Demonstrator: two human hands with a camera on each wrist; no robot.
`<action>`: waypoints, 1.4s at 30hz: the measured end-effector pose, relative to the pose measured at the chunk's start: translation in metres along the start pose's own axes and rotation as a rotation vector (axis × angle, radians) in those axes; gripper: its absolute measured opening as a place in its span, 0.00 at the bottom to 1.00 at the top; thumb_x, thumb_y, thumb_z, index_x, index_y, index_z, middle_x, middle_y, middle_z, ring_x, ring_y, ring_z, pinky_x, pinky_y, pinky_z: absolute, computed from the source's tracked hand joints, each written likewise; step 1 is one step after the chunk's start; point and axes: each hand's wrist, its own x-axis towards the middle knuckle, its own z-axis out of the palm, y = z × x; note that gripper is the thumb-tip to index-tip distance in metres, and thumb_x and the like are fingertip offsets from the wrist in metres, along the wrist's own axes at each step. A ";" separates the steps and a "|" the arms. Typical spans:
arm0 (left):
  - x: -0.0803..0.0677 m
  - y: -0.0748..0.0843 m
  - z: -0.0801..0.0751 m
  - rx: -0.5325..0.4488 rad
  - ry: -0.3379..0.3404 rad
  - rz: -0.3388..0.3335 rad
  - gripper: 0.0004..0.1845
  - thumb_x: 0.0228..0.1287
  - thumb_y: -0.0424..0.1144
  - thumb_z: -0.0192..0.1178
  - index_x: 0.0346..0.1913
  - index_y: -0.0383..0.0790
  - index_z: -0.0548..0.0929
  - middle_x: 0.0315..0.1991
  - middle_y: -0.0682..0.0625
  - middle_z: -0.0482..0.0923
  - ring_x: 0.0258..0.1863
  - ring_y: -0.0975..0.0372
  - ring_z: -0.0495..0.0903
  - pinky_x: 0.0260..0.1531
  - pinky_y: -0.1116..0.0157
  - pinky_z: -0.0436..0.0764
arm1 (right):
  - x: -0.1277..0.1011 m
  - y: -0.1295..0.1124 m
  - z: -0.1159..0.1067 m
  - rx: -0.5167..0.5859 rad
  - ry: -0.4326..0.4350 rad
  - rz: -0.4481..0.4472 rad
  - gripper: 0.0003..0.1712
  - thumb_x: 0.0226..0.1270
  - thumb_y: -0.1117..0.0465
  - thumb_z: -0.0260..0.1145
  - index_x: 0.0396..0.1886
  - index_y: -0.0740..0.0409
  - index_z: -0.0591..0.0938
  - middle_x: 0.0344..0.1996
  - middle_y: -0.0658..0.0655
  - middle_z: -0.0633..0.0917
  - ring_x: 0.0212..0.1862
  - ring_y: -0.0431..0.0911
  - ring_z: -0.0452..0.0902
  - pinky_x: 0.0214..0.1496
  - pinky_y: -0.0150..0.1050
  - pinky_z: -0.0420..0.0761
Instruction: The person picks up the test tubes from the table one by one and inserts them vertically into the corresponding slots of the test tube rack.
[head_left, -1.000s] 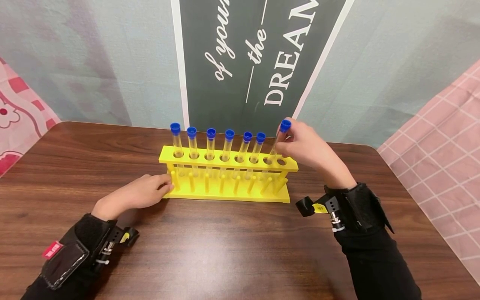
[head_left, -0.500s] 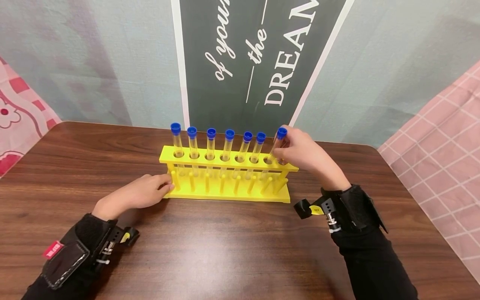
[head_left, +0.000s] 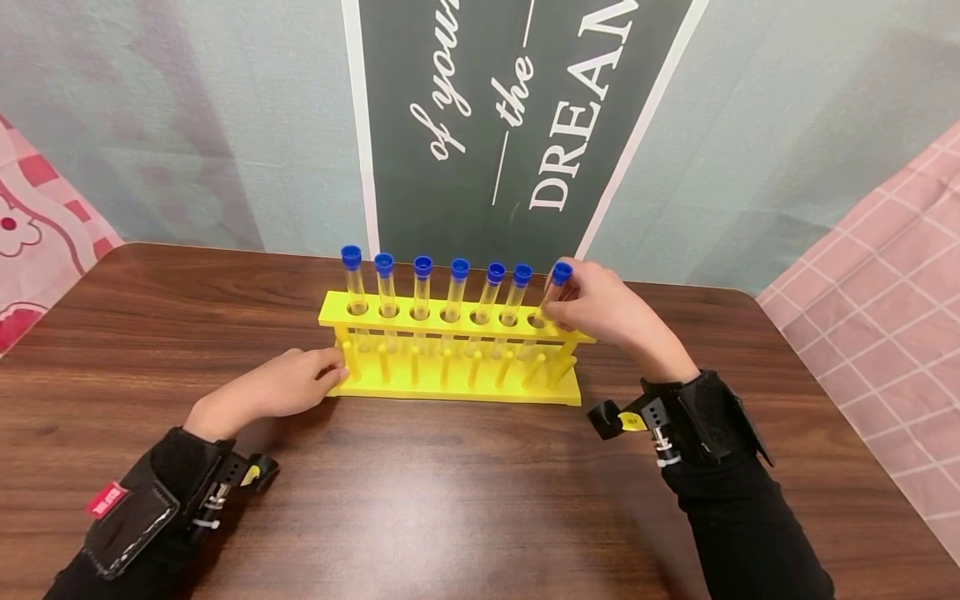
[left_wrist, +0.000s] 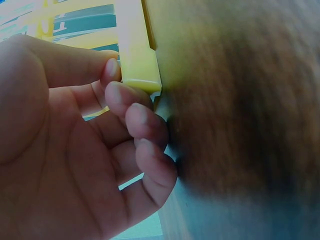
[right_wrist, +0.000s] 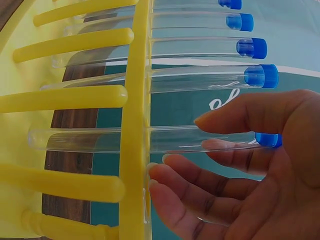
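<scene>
Glossy yellow plastic rack [head_left: 450, 321], clear smooth tubes [head_left: 454, 302] with blue plastic caps [head_left: 459, 267], on a dark wood-grain table [head_left: 450, 500].

The dark banner [head_left: 517, 125] on the wall behind the table reads "of your", "the" and "DREA", cut off at the top edge.

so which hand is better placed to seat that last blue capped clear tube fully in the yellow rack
Right. The right hand already pinches the blue-capped clear plastic test tube, which is partly through the yellow plastic rack. The left hand rests at the rack's far end, likely steadying it.
</scene>
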 end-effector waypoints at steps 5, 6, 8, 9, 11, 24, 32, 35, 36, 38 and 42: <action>0.000 0.001 0.000 0.002 0.006 0.008 0.08 0.69 0.37 0.48 0.38 0.34 0.73 0.18 0.51 0.61 0.15 0.62 0.60 0.18 0.66 0.61 | 0.000 0.002 0.001 0.026 -0.003 -0.015 0.03 0.57 0.69 0.56 0.32 0.65 0.73 0.20 0.57 0.75 0.24 0.48 0.69 0.27 0.38 0.66; 0.000 0.001 0.000 0.002 0.007 0.010 0.08 0.69 0.37 0.48 0.37 0.35 0.73 0.18 0.51 0.61 0.15 0.62 0.60 0.18 0.66 0.61 | 0.000 0.002 0.001 0.028 -0.004 -0.018 0.03 0.58 0.69 0.56 0.32 0.66 0.73 0.20 0.57 0.75 0.24 0.48 0.69 0.27 0.38 0.66; 0.000 0.001 0.000 0.000 0.006 0.009 0.08 0.69 0.37 0.48 0.37 0.35 0.72 0.18 0.52 0.61 0.16 0.63 0.60 0.18 0.66 0.61 | 0.000 0.002 0.001 0.026 -0.005 -0.019 0.03 0.57 0.69 0.56 0.32 0.66 0.73 0.20 0.57 0.74 0.24 0.48 0.68 0.27 0.38 0.66; 0.000 0.001 0.000 0.000 0.006 0.008 0.08 0.69 0.37 0.48 0.36 0.35 0.72 0.18 0.52 0.61 0.16 0.63 0.60 0.18 0.66 0.61 | 0.000 0.002 0.001 0.025 -0.007 -0.020 0.03 0.57 0.69 0.56 0.32 0.66 0.73 0.20 0.57 0.74 0.24 0.48 0.68 0.27 0.38 0.66; 0.000 0.001 0.000 -0.001 0.005 0.006 0.08 0.69 0.37 0.48 0.36 0.35 0.72 0.18 0.51 0.61 0.16 0.62 0.60 0.19 0.66 0.61 | -0.001 0.001 0.000 0.021 -0.007 -0.023 0.03 0.58 0.69 0.56 0.32 0.66 0.73 0.21 0.57 0.74 0.25 0.48 0.68 0.27 0.38 0.67; 0.000 0.001 0.000 -0.009 0.003 0.002 0.07 0.69 0.37 0.48 0.37 0.35 0.73 0.18 0.52 0.61 0.15 0.63 0.59 0.18 0.67 0.61 | -0.007 0.002 0.000 0.007 0.011 -0.041 0.07 0.56 0.67 0.61 0.34 0.65 0.73 0.28 0.59 0.78 0.30 0.49 0.72 0.31 0.39 0.72; 0.000 0.001 0.000 -0.002 0.003 0.001 0.08 0.69 0.37 0.48 0.37 0.35 0.72 0.18 0.52 0.61 0.15 0.63 0.59 0.18 0.66 0.61 | -0.017 0.004 0.001 -0.013 0.035 -0.045 0.09 0.58 0.64 0.62 0.35 0.64 0.74 0.31 0.58 0.78 0.33 0.49 0.73 0.33 0.40 0.71; 0.000 0.001 0.000 -0.003 0.002 0.000 0.08 0.69 0.37 0.48 0.37 0.35 0.72 0.18 0.52 0.61 0.15 0.63 0.59 0.18 0.66 0.61 | -0.021 0.005 0.001 -0.028 0.045 -0.028 0.09 0.59 0.63 0.61 0.37 0.63 0.74 0.33 0.58 0.78 0.36 0.49 0.73 0.35 0.40 0.71; 0.000 0.001 0.000 -0.004 0.001 -0.001 0.08 0.69 0.37 0.48 0.37 0.35 0.73 0.18 0.52 0.61 0.15 0.63 0.60 0.18 0.66 0.61 | -0.022 0.006 0.001 -0.031 0.050 -0.026 0.10 0.60 0.63 0.61 0.39 0.64 0.75 0.33 0.57 0.78 0.37 0.49 0.73 0.35 0.41 0.71; 0.000 0.001 0.000 -0.002 0.001 -0.001 0.08 0.69 0.37 0.48 0.37 0.35 0.73 0.18 0.52 0.61 0.15 0.62 0.60 0.18 0.66 0.61 | -0.025 0.007 0.001 -0.030 0.056 -0.028 0.12 0.61 0.63 0.61 0.42 0.64 0.75 0.35 0.58 0.78 0.39 0.49 0.74 0.38 0.42 0.72; 0.000 0.000 0.000 0.002 -0.001 -0.003 0.08 0.68 0.37 0.48 0.38 0.34 0.72 0.18 0.52 0.61 0.16 0.62 0.60 0.18 0.67 0.61 | -0.032 0.010 0.001 0.001 0.068 -0.032 0.19 0.62 0.61 0.61 0.50 0.64 0.73 0.38 0.58 0.78 0.41 0.49 0.75 0.40 0.43 0.72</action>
